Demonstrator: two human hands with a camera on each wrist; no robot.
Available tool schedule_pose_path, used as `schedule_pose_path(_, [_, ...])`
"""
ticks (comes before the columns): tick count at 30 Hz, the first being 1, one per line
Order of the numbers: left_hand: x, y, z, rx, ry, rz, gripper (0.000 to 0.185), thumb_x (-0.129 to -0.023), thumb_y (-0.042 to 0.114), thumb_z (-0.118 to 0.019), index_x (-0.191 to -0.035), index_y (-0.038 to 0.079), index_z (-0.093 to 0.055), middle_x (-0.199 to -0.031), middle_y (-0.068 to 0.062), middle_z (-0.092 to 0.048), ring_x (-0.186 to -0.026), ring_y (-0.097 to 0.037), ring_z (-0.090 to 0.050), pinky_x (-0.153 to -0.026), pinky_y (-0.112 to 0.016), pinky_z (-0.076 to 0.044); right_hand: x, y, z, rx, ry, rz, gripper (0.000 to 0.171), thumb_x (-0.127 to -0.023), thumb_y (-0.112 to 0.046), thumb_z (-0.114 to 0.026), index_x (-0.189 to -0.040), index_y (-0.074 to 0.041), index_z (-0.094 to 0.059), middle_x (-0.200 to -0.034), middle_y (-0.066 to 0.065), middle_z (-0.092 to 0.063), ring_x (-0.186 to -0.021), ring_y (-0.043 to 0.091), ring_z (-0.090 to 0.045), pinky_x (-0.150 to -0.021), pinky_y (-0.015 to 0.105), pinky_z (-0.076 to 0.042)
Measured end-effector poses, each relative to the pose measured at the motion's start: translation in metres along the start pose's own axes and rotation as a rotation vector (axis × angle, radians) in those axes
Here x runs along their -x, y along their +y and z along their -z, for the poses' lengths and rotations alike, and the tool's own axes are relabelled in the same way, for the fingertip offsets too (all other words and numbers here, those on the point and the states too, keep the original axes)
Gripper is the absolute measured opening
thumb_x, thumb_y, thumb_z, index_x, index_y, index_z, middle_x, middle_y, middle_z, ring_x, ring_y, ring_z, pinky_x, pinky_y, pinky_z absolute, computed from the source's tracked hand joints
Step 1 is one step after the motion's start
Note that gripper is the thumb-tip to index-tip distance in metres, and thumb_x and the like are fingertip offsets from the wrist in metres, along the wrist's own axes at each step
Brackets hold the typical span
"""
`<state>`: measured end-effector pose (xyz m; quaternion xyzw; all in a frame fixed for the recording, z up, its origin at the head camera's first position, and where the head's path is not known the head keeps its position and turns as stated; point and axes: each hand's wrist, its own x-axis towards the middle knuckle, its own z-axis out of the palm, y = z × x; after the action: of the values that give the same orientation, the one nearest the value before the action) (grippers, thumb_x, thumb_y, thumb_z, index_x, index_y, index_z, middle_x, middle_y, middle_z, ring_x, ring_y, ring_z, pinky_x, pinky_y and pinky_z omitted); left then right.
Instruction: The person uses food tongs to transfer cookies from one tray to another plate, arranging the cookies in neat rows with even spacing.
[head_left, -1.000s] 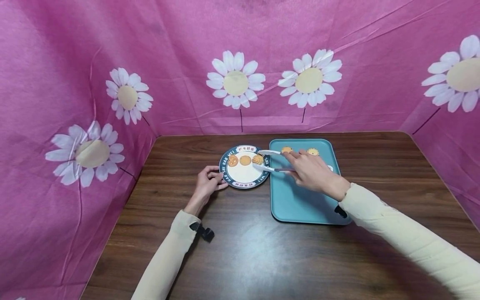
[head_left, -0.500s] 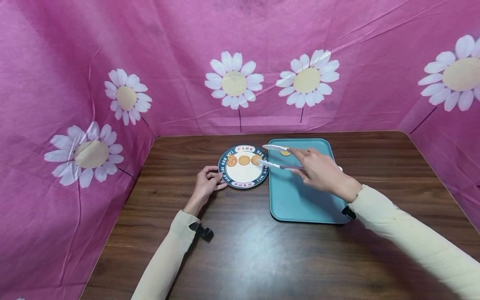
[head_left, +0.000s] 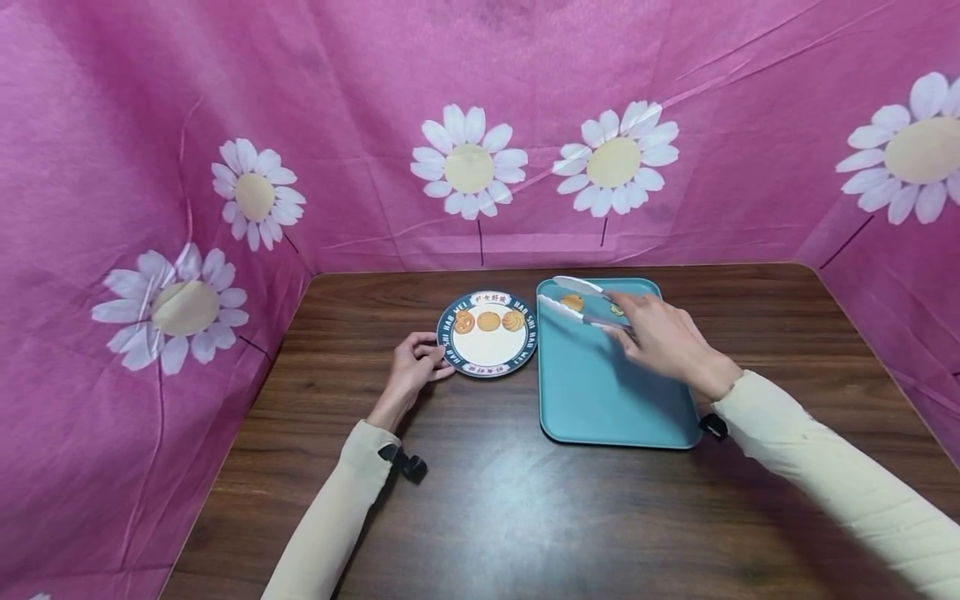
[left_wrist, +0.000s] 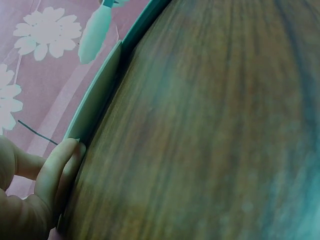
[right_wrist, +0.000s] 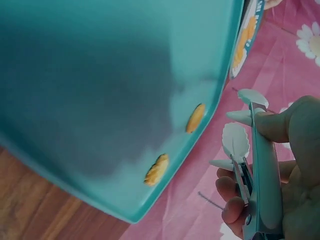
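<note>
With the right hand [head_left: 663,337] at right of centre in the head view, gripping tongs [right_wrist: 267,180] between thumb and fingers, white ends held apart. Pointing left above the upper part of a teal tray [head_left: 600,400]. Passing either side of a round cookie [head_left: 573,302] at the tray's upper left in the head view, yet standing apart from it in the right wrist view. Partly hiding a second cookie [right_wrist: 156,170], just beside the right hand's fingers.

With the left hand [head_left: 415,367], left of centre, pinching the left rim of a blue-banded plate [head_left: 487,350]. Bearing a pretzel-shaped cookie [head_left: 464,322], a plain cookie [head_left: 488,321] and a swirled cookie [head_left: 513,322], in a row just right of the left hand and well left of the right. Set close beside the tray.

Resting on a dark wood-grain table [head_left: 450,517]. Backed, across the top of the frame, by pink cloth [head_left: 360,208] printed with white daisies.
</note>
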<state>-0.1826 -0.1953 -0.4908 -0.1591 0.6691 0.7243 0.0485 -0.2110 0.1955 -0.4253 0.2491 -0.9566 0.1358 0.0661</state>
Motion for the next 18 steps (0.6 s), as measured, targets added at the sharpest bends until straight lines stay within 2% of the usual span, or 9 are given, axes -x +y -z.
schedule_pose_path(7, [0.000,0.000,0.000,-0.011,0.009,0.005,0.036,-0.099,-0.009,-0.059,-0.134,-0.007,-0.051,-0.093,-0.008,-0.062,-0.068,-0.012,-0.069,-0.068,-0.024,-0.069,0.001,0.012,-0.004,0.001,0.006,-0.009,0.057,-0.098,-0.027,-0.071,-0.145,0.000,-0.053,-0.119,0.024,-0.072,-0.096,0.034,-0.070,-0.065,0.055,-0.065])
schedule_pose_path(13, [0.001,0.001,-0.001,-0.013,0.014,0.014,0.035,-0.099,-0.008,-0.059,-0.133,-0.005,-0.052,-0.095,-0.009,-0.062,-0.069,-0.012,-0.069,-0.069,-0.025,-0.070,0.005,0.016,-0.006,-0.003,-0.008,-0.015,0.056,-0.098,-0.027,-0.071,-0.143,0.001,-0.053,-0.106,0.022,-0.072,-0.081,0.028,-0.064,-0.057,0.049,-0.062])
schedule_pose_path(18, [0.001,0.001,-0.001,-0.007,0.012,0.010,0.035,-0.099,-0.008,-0.059,-0.133,-0.006,-0.051,-0.095,-0.009,-0.062,-0.068,-0.012,-0.069,-0.068,-0.024,-0.069,0.006,0.019,-0.007,0.002,-0.016,-0.011,0.056,-0.098,-0.028,-0.071,-0.142,0.002,-0.053,-0.104,0.022,-0.072,-0.079,0.028,-0.063,-0.056,0.051,-0.061])
